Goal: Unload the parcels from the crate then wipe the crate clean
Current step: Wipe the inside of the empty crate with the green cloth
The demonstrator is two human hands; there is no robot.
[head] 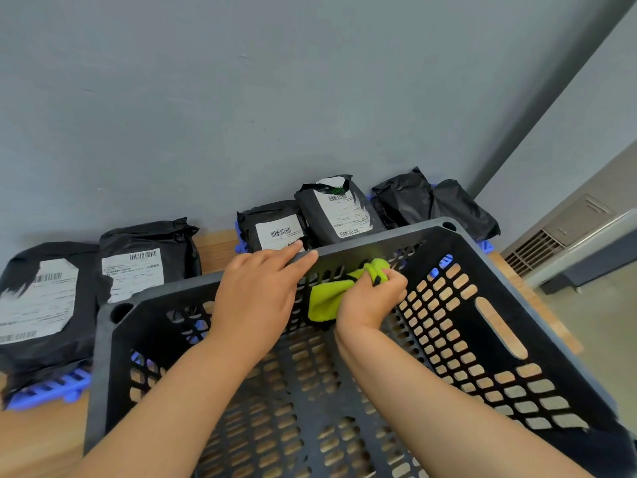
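The dark grey crate (pixel 379 242) stands on the wooden table (pixel 41 439), walls and floor pierced with slots, with no parcel inside. The left hand (pixel 255 291) rests on its far rim, grip spread and fingers straight. The right hand (pixel 372 298) has its grip bunched round a yellow-green cloth (pixel 327 300) against the far inner wall. Black parcels (pixel 148 263) lie beyond on blue trays (pixel 44 388). Their label print is unreadable, and the crate's near edge is cut off.

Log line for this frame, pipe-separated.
step: wipe | parcels: out, by wall | crate: unloaded | left hand: flat on far rim | right hand: grips cloth on far inner side
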